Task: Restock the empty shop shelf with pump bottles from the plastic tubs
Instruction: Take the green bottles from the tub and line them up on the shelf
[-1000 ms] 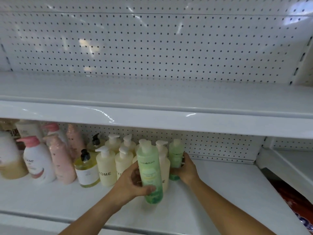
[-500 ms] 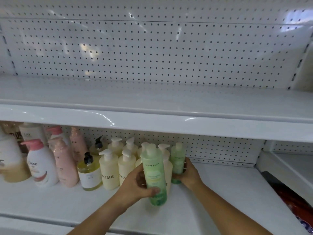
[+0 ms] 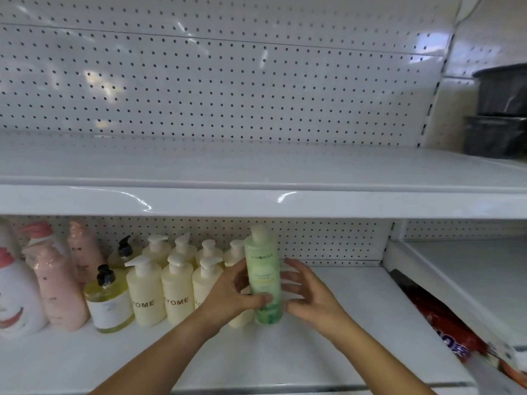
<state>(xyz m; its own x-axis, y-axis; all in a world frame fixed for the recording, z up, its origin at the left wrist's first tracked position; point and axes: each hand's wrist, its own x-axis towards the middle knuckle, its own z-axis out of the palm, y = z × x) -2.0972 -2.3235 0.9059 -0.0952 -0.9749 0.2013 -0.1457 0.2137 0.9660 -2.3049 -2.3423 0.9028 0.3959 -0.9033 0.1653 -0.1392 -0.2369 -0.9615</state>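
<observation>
Our green bottle (image 3: 263,269) stands upright on the lower shelf (image 3: 342,309), at the right end of the cream bottles (image 3: 176,289). Our left hand (image 3: 231,295) grips its lower body. Our right hand (image 3: 308,295) is spread loose just right of it, holding nothing.
</observation>
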